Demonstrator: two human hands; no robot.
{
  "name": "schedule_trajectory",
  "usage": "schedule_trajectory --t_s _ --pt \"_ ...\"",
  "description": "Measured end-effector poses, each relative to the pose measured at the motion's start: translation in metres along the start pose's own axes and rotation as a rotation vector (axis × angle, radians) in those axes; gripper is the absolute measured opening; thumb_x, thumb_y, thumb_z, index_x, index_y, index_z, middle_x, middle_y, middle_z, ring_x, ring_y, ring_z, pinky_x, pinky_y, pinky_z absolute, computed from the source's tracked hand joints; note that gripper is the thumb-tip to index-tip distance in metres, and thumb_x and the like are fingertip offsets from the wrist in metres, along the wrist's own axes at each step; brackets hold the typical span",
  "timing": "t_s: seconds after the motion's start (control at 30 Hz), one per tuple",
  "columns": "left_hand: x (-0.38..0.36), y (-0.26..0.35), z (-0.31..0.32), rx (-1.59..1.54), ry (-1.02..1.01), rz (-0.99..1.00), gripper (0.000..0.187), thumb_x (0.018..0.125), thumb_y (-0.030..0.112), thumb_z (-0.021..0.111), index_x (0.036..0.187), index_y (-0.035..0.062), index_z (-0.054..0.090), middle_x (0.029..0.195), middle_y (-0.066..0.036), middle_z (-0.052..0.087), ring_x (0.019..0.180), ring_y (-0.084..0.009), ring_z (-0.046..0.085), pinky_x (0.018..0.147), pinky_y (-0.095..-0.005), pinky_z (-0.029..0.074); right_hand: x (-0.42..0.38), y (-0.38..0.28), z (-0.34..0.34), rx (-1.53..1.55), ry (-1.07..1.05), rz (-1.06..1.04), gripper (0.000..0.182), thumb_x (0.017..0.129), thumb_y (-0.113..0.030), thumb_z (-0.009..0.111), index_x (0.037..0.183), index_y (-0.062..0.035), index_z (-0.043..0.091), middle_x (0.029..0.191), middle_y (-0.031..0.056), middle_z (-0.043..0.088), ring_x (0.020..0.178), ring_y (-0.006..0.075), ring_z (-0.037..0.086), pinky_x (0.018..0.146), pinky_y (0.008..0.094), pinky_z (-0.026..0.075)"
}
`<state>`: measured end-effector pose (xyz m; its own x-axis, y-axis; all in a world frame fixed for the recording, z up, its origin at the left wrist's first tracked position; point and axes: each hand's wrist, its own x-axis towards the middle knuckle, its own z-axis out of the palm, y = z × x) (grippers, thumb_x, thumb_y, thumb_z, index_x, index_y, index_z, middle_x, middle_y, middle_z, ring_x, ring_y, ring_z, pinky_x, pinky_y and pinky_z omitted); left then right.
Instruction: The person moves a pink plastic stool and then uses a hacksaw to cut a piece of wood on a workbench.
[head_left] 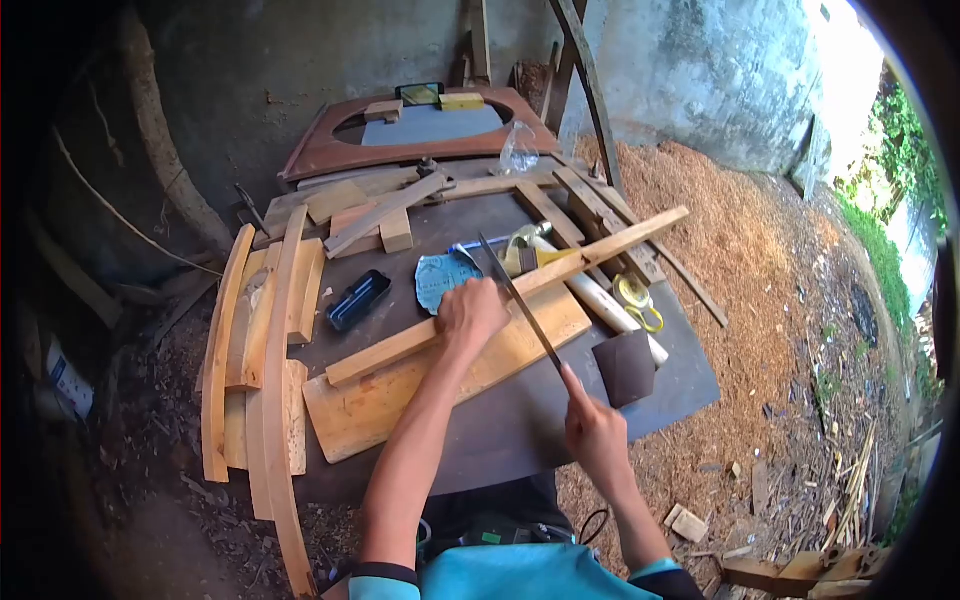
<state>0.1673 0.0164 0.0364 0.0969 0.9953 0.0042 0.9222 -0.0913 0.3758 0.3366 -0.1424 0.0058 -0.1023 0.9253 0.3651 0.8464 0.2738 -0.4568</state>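
My left hand [472, 315] is closed over a long wooden strip [390, 350], pressing it onto a flat board [350, 420] that lies across the table. My right hand [597, 435] is wrapped round the handle end of a narrow, dark-bladed saw [535, 325]. Its blade crosses the strip just right of my left hand, the tip pointing away from me. The grip itself is hidden by my fingers. Beyond my left hand lies a crumpled blue sheet of sandpaper [440, 280]. A brown sandpaper piece [626, 366] rests near my right hand.
A dark blue tray [358, 300] sits left of the strip. Long wooden pieces [275, 380] overhang the table's left edge. On the right are a white tube [610, 305], a tape roll [632, 291] and yellow scissors [652, 318]. A brown oval frame [330, 160] stands behind.
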Motion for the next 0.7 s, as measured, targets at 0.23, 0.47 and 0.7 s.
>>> schedule_trajectory --t_s 0.23,0.47,0.7 --pt "0.000 0.003 -0.007 -0.014 -0.080 -0.036 0.021 0.070 0.013 0.058 0.082 -0.0023 0.068 0.085 -0.024 0.064 0.082 -0.0342 0.065 0.074 -0.0396 0.051 0.085 -0.007 0.055 -0.041 0.101 -0.139 0.066 0.069 0.000 0.054 0.134 -0.0103 0.040 0.068 0.0130 0.058 0.054 0.0292 0.059 0.049 0.0383 0.048" --pt "-0.005 0.003 -0.003 -0.018 -0.048 -0.043 0.022 0.071 0.014 0.059 0.084 -0.0021 0.067 0.086 -0.023 0.064 0.083 -0.0343 0.064 0.074 -0.0393 0.051 0.035 0.004 0.031 0.008 0.049 -0.105 0.064 0.070 0.004 0.053 0.132 -0.0117 0.044 0.060 0.0116 0.056 0.049 0.0265 0.058 0.046 0.0375 0.046" --pt "0.003 0.000 -0.005 -0.019 -0.080 -0.038 0.022 0.072 0.015 0.059 0.085 -0.0017 0.067 0.087 -0.023 0.064 0.085 -0.0333 0.064 0.075 -0.0392 0.051 0.022 0.008 0.025 0.080 0.001 -0.077 0.064 0.072 0.007 0.050 0.133 -0.0097 0.042 0.061 0.0157 0.055 0.051 0.0297 0.056 0.051 0.0401 0.045"
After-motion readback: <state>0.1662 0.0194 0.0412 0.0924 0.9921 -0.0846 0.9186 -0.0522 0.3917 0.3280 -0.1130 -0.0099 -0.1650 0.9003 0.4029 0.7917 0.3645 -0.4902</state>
